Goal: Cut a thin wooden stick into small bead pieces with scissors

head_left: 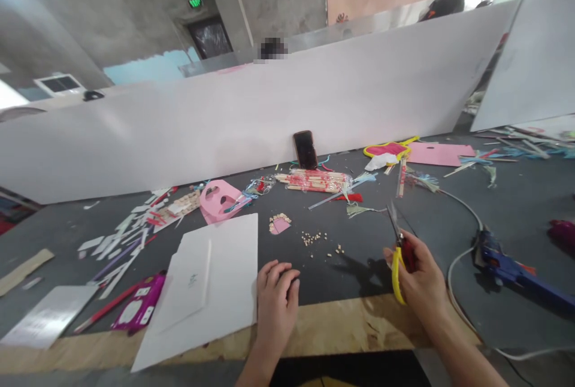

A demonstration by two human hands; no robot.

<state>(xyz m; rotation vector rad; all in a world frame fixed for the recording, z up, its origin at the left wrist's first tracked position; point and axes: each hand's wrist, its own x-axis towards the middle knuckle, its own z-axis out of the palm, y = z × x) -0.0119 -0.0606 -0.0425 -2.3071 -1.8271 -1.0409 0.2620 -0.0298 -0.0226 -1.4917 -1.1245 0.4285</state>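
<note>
My right hand (415, 267) is closed around a pair of scissors (397, 270) with yellow handles, their blades up and spread a little. Something dark red also shows under those fingers; I cannot make out what it is. Flat on the table, my left hand (277, 292) rests with bent, relaxed fingers beside a white board (224, 279). Beyond the hands lies a small pink piece (281, 225) edged with pale wooden bits. Several loose pale bits (313, 237) are scattered to its right.
A blue glue gun (512, 267) with a white cord lies at right. A phone (305, 148) leans on the white partition (224, 123). Bundled sticks (314, 181), a pink cutout (220, 200), a purple packet (140, 303) and strips (121, 234) lie around the dark table.
</note>
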